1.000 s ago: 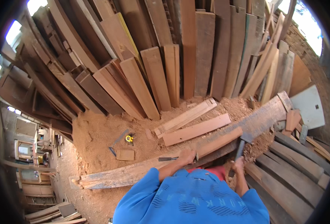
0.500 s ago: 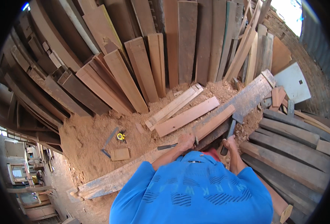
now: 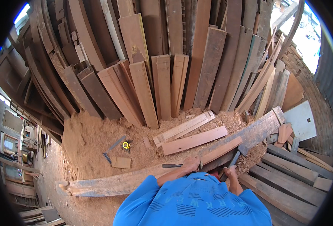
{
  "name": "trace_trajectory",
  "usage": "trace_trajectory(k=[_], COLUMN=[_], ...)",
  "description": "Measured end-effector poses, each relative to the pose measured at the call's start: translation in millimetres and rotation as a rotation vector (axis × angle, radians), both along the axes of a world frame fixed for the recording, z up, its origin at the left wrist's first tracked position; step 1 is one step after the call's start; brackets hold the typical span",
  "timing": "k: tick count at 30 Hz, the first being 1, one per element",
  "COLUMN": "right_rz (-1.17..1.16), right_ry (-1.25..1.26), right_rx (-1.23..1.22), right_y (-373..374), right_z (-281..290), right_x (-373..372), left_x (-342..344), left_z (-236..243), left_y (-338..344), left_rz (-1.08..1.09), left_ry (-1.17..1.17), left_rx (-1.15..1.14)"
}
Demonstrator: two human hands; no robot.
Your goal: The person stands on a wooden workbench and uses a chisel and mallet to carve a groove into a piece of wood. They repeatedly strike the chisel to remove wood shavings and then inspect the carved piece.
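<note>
My left hand [image 3: 191, 164] presses on a reddish wooden piece [image 3: 223, 150] lying along a long plank [image 3: 128, 180]. Its fingers close round a short upright tool [image 3: 200, 165], apparently a chisel, mostly hidden by the hand. In my right hand [image 3: 231, 173] is the dark handle of a hammer [image 3: 235, 158]; its grey head hangs near the piece's far right end. A flat dark-handled tool [image 3: 172, 165] lies on the plank just left of my left hand. The near side of the piece is partly hidden by my blue-shirted body.
Two cut boards [image 3: 195, 140] lie on sawdust beyond the plank. To the left are a yellow tape measure [image 3: 126, 145], a try square [image 3: 113, 149] and a small wood block [image 3: 121, 162]. Upright boards [image 3: 211, 64] line the back; stacked beams [image 3: 287, 169] fill the right.
The view has tilted, so the whole scene sits lower and turned slightly clockwise. Both hands keep about the same places on the piece and the hammer.
</note>
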State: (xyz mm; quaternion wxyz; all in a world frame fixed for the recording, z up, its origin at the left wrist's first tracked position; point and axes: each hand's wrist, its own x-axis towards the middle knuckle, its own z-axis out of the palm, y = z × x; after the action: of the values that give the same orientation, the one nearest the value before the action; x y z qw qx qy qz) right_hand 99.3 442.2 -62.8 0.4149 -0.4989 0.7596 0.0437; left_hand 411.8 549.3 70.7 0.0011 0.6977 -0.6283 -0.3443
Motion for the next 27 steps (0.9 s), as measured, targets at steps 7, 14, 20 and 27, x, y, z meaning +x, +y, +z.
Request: trace_trajectory(k=[7,14,20,27], right_rz=[0.186,0.066,-0.052,-0.148], right_ry=[0.154,0.056,-0.044,-0.214], right_rx=[-0.22,-0.128,-0.039,0.018], right_y=[6.6,2.0,-7.0,-5.6], right_z=[-34.1,-95.7,-122.4,-29.2], right_x=[-15.0,-28.7,-39.7,-12.4], left_x=[-1.8,2.3,2.5,0.3], left_z=[5.8,-1.8,-19.6,-16.1], left_y=[-10.3,-2.2,-2.5,3.0], left_rz=[-0.009,0.008,0.002,0.071], left_ry=[-0.01,0.035,0.061,0.034], left_rx=[0.113,0.076,0.036,0.004])
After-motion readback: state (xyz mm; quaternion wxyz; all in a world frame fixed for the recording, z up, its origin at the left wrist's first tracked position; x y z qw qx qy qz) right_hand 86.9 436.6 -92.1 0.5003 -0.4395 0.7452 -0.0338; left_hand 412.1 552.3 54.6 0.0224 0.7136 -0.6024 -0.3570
